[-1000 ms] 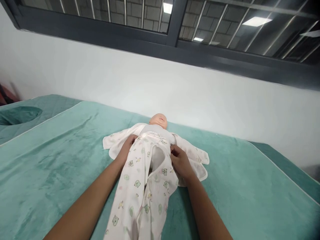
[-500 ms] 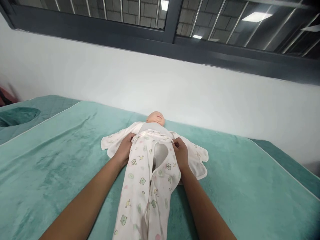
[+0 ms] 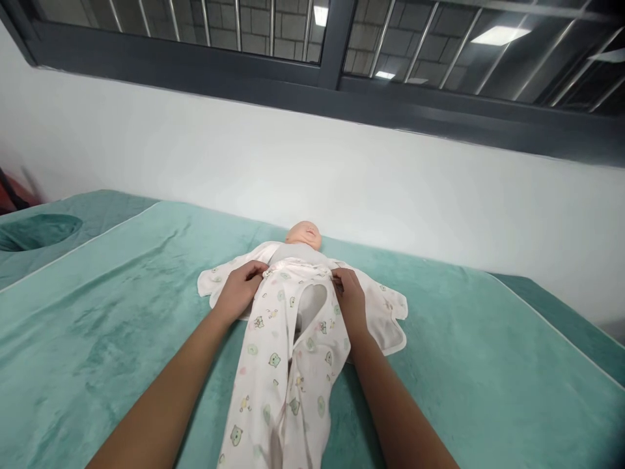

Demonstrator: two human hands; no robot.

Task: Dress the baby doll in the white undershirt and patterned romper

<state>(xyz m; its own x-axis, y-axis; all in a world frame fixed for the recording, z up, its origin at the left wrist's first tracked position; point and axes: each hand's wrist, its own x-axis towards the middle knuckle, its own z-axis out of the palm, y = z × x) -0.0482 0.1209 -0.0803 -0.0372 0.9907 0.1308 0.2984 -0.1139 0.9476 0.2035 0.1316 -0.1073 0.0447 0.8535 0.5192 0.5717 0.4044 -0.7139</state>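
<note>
Green cover [image 3: 469, 345] lies under printed trousers [image 3: 271, 342], left hand [image 3: 238, 291] and right hand [image 3: 350, 303] pinching the waistband [image 3: 299, 264], best eased evenly

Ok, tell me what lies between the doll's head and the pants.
The grey chest lies between the doll's head and the pants, with jacket spread to both sides. The head view shows it.
</note>
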